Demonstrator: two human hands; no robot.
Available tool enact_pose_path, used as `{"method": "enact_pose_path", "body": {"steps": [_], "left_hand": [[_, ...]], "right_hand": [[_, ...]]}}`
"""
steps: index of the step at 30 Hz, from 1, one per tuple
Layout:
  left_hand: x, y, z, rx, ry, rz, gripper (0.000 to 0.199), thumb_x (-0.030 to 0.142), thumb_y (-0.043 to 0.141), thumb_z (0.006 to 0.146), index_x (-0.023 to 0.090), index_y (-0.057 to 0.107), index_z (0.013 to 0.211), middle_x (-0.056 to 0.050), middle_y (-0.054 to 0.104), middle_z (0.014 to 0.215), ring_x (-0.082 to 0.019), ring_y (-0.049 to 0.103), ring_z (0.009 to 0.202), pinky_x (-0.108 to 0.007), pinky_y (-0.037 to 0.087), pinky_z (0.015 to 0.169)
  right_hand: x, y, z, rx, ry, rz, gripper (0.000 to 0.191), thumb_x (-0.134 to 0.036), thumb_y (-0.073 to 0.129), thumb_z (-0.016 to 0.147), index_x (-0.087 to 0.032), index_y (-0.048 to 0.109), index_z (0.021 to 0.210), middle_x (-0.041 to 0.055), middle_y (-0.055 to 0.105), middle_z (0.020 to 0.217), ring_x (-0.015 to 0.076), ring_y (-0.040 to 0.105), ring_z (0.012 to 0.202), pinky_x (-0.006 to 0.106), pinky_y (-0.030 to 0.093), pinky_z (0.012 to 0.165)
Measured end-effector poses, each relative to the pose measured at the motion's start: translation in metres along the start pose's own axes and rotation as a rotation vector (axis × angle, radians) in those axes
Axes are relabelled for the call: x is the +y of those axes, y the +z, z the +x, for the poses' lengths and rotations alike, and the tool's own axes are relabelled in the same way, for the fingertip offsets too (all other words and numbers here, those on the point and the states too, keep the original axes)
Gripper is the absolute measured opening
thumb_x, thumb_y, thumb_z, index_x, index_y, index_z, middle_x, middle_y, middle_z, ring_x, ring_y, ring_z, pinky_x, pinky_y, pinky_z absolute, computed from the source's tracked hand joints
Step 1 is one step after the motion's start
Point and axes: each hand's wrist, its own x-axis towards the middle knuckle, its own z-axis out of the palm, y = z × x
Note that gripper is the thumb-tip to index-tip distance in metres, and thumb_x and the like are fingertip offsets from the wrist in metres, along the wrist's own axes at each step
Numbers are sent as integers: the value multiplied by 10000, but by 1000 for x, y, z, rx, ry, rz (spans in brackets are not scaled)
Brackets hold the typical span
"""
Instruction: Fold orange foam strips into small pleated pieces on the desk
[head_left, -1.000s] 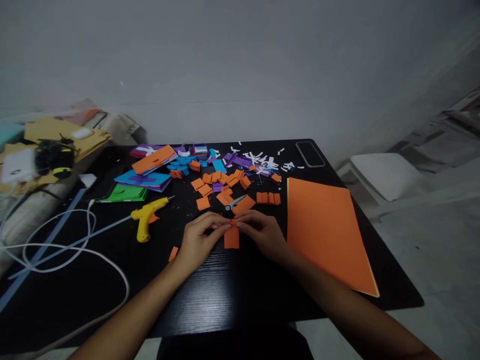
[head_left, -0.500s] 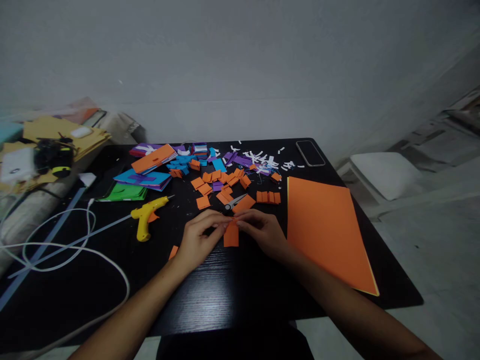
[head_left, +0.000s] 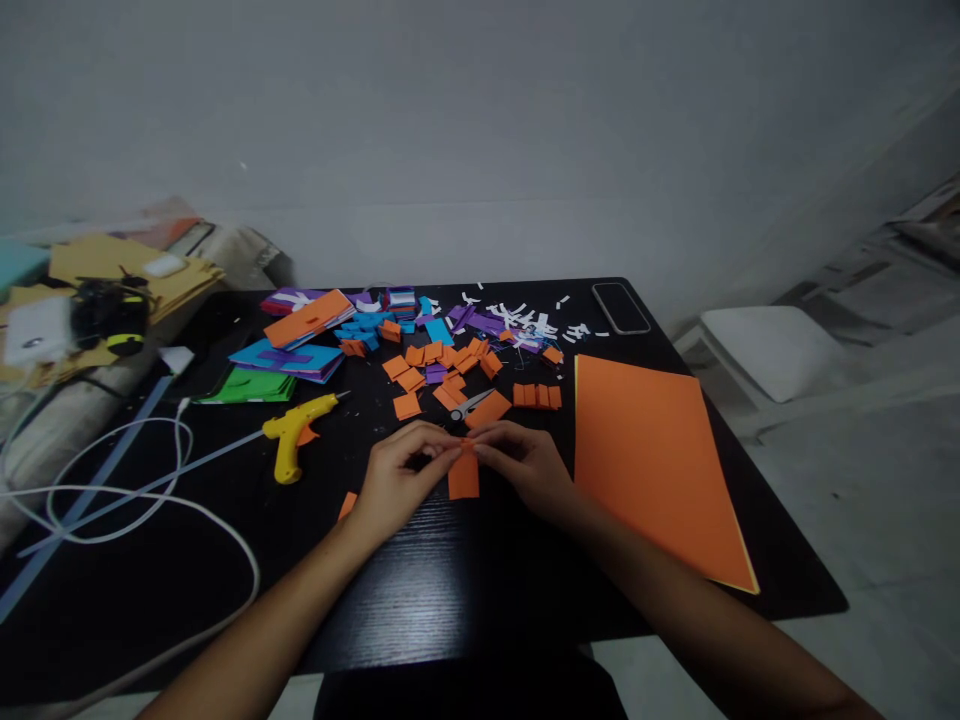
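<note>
Between my two hands is a small orange paper piece, its lower part hanging down toward me. My left hand pinches its upper left edge with thumb and fingers. On the other side, my right hand pinches the upper right edge the same way. Fingertips cover the top of the piece, so any fold there is mostly hidden. Just beyond the fingers lie scissors, partly against an orange paper rectangle. Another orange scrap shows beside my left wrist.
A yellow glue gun with a cord lies left. Folded orange pieces, white clippings and coloured paper stacks spread behind. Large orange sheets lie right, a phone at the back corner. A white cable loops at left.
Both hands stay almost in place, still pinching the orange paper piece. Its lower edge sits very slightly lower than before. Nothing else on the table has visibly moved.
</note>
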Motion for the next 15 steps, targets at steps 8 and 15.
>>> {"method": "enact_pose_path", "body": {"steps": [8,15], "left_hand": [[-2,-1,-3,-84,-18,37,85,281,735,919,207,772,936,-23,693,804,-127,597,673,-245,481,626],[-2,0,-1,-65,0,46,78,286,732,919,218,770,926,-31,633,867,-131,572,708,-253,474,631]], "right_hand": [[-1,1,-1,-32,-25,-47,155,-408,796,850,-255,815,867,49,795,1050,232,734,1022,393,559,967],[-1,2,-1,-27,-38,-63,128,-393,793,853,-267,814,864,42,795,1033,225,736,1006,386,568,954]]}}
